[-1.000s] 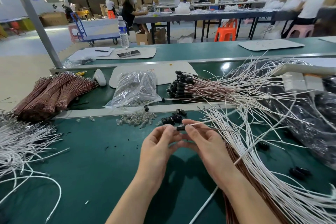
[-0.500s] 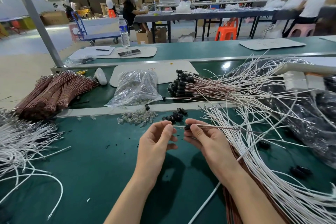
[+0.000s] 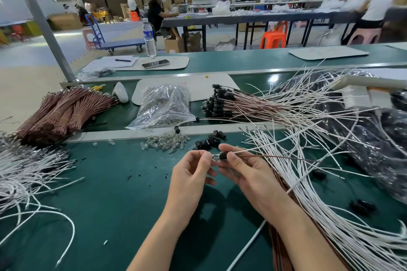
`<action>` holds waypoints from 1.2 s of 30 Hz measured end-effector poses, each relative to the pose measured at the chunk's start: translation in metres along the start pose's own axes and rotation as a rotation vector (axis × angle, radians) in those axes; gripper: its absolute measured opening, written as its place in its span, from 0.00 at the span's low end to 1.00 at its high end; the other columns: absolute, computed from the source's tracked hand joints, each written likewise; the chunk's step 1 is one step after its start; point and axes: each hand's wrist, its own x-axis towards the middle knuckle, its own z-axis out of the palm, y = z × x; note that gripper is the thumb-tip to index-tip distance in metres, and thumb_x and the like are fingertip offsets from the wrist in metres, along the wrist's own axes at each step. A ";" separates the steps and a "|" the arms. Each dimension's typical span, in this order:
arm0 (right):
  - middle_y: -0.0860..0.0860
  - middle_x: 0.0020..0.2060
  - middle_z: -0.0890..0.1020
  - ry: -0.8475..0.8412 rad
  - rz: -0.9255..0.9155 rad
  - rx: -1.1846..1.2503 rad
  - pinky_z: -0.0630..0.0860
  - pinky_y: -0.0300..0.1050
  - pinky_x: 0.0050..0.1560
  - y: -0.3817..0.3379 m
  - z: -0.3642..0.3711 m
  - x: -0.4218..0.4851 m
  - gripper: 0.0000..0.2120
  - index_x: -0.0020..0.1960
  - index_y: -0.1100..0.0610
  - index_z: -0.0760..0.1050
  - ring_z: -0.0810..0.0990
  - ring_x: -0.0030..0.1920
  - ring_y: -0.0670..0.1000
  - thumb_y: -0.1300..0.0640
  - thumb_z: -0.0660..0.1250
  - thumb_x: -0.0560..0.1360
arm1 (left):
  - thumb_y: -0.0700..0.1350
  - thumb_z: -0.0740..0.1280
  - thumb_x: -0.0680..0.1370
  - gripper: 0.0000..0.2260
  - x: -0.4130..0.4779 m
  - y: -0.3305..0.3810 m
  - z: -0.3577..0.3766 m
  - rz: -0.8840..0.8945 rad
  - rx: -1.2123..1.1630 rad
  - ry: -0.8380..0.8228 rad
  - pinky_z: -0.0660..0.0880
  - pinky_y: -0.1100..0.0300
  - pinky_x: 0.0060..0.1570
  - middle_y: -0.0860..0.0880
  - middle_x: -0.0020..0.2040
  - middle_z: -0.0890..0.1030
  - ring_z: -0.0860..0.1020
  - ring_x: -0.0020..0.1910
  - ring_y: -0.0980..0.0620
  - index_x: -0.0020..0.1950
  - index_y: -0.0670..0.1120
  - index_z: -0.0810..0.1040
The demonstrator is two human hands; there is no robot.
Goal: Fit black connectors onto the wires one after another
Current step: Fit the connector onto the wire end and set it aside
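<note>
Right hand [image 3: 248,174] pinches black connector [image 3: 222,156] — left hand [image 3: 191,174] pinches clear tip [image 3: 214,156].

Centre: small black cylindrical connector [image 3: 222,156], partly covered by the thumb of the right hand [image 3: 248,174]; the clear piece [image 3: 214,156] at its left end, pinched by the left hand [image 3: 189,174], is too small to identify. Fan of white insulated wires [image 3: 308,193] cut off by the right and near edges; glossy black plastic bag [image 3: 385,160] by the right edge. Seated person in white shirt [image 3: 378,4], far right, blurred.
</note>
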 end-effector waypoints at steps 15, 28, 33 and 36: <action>0.53 0.44 0.85 -0.054 -0.050 -0.236 0.79 0.41 0.53 -0.001 -0.010 0.000 0.13 0.57 0.49 0.85 0.83 0.46 0.49 0.54 0.69 0.74 | 0.43 0.65 0.83 0.07 -0.001 -0.002 -0.001 -0.050 0.097 -0.068 0.79 0.62 0.38 0.49 0.41 0.85 0.82 0.38 0.53 0.48 0.42 0.79; 0.49 0.39 0.82 -0.046 -0.049 -0.323 0.79 0.40 0.50 0.001 -0.017 0.000 0.14 0.58 0.47 0.85 0.81 0.44 0.47 0.50 0.69 0.74 | 0.44 0.64 0.83 0.05 -0.007 -0.001 0.003 0.053 0.214 -0.077 0.79 0.60 0.37 0.50 0.42 0.83 0.81 0.37 0.52 0.49 0.46 0.76; 0.51 0.42 0.84 -0.070 -0.042 -0.325 0.79 0.40 0.52 0.003 -0.015 0.001 0.14 0.59 0.47 0.84 0.82 0.45 0.47 0.49 0.69 0.75 | 0.44 0.63 0.84 0.06 -0.008 -0.001 0.003 0.048 0.232 -0.105 0.78 0.61 0.37 0.50 0.42 0.84 0.81 0.37 0.52 0.49 0.46 0.77; 0.50 0.41 0.85 -0.063 -0.049 -0.309 0.79 0.39 0.51 0.003 -0.015 0.001 0.13 0.58 0.46 0.84 0.82 0.45 0.46 0.50 0.69 0.75 | 0.45 0.63 0.84 0.06 -0.008 0.000 0.003 0.033 0.222 -0.111 0.78 0.62 0.37 0.51 0.41 0.84 0.81 0.37 0.53 0.50 0.46 0.77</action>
